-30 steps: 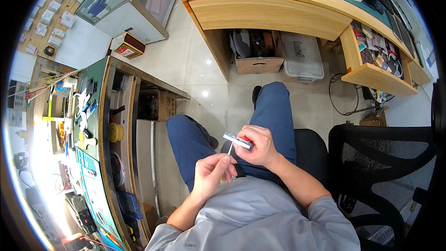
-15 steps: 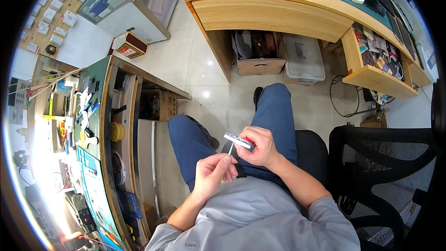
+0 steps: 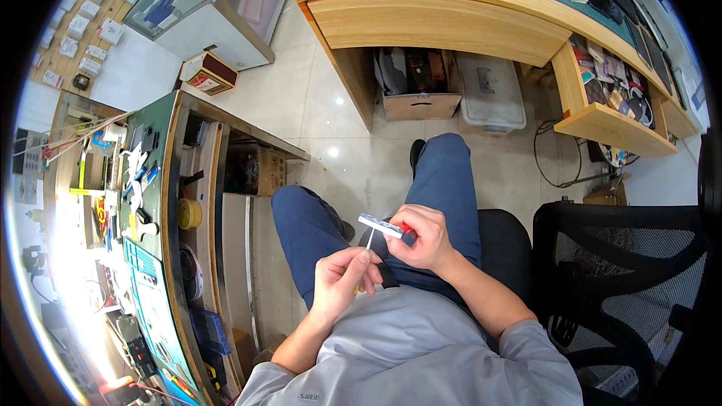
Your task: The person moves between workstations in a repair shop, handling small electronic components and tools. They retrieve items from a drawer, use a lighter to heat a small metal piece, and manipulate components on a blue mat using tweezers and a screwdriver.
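I sit with both hands over my lap. My right hand (image 3: 425,244) is closed around a small flat white object (image 3: 376,223) and a red-and-dark piece (image 3: 408,235), whose kind I cannot make out. My left hand (image 3: 346,274) pinches a thin pale stick (image 3: 371,237) in thumb and fingertips, its upper end reaching the underside of the white object. A bit of yellow shows below my left fingers.
At left stands a cluttered workbench (image 3: 154,143) with tools and shelves. Ahead is a wooden desk (image 3: 436,19) with an open drawer (image 3: 609,124), a cardboard box (image 3: 421,105) and a plastic bin (image 3: 492,105) beneath. A black mesh chair (image 3: 617,256) is at right.
The white object in my right hand has shifted slightly left and tilted a little. My left hand keeps its pinch on the stick, almost unmoved.
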Available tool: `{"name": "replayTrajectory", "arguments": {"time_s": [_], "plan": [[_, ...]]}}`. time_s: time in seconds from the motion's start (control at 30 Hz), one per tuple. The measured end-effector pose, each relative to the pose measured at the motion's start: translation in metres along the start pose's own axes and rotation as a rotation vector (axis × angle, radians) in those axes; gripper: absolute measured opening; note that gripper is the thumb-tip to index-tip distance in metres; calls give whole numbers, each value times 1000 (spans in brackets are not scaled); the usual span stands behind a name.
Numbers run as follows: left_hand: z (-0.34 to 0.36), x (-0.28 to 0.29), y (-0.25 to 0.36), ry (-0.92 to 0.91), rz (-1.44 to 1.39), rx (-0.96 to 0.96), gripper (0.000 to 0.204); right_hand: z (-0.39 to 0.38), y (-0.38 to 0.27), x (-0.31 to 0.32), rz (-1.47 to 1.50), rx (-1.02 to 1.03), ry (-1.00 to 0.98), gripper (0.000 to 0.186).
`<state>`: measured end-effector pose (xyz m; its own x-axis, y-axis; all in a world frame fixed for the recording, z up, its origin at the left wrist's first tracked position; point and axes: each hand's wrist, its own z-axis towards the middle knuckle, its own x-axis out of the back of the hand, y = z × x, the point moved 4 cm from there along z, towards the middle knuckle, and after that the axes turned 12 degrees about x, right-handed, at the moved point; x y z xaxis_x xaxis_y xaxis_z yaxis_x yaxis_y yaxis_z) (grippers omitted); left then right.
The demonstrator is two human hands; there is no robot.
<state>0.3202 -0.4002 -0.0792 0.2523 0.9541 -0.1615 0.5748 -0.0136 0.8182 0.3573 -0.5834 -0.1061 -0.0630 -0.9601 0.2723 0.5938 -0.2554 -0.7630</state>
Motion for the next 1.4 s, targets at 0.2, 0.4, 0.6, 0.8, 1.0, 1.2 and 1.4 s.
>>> {"name": "replayTrajectory", "arguments": {"time_s": [0.2,0.4,0.6,0.8,1.0,1.2,1.4], "plan": [[-1,2,-2,-37,-40,8,27,5,-2,1,43,26,25,13],[1,1,-3,-23,-19,2,29,3,0,2,43,27,31,14],[1,1,-4,-33,-38,3,28,3,0,2,45,31,33,13],[1,1,-3,-17,-42,-3,28,2,1,3,45,27,40,13],[1,3,-3,17,-58,5,28,3,-2,4,21,-27,-2,11],[2,2,-3,39,-96,26,31,1,1,1,18,-52,-2,11],[3,3,-5,0,-116,24,30,3,0,0,22,-56,-13,11]]}}
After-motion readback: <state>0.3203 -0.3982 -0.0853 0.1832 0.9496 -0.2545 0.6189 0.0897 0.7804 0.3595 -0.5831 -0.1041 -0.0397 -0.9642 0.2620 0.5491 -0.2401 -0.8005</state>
